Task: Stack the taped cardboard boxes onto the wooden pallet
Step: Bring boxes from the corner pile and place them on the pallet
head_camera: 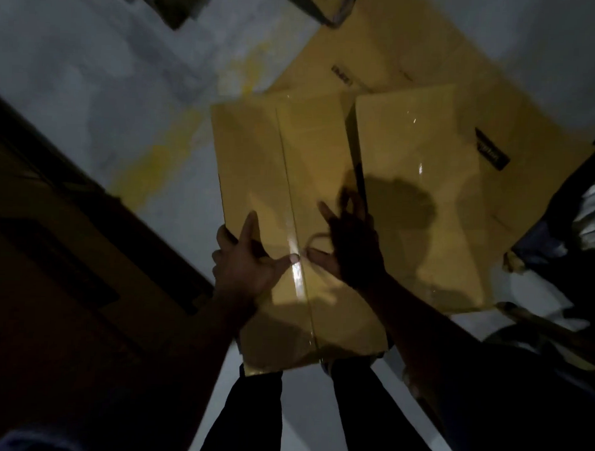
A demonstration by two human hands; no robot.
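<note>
Taped box (290, 191) sits on the floor dead ahead, its long axis running straight away from the person. Left hand (244, 262) grips its left edge. Right hand (351, 247) is over the top, too blurry to tell its grip.

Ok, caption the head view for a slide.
Left hand grips taped box; right hand over it; second box alongside.

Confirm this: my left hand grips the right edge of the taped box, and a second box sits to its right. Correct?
No. In the head view the left hand grips the left edge of the taped box, not the right edge. A second box does sit to its right.
</note>
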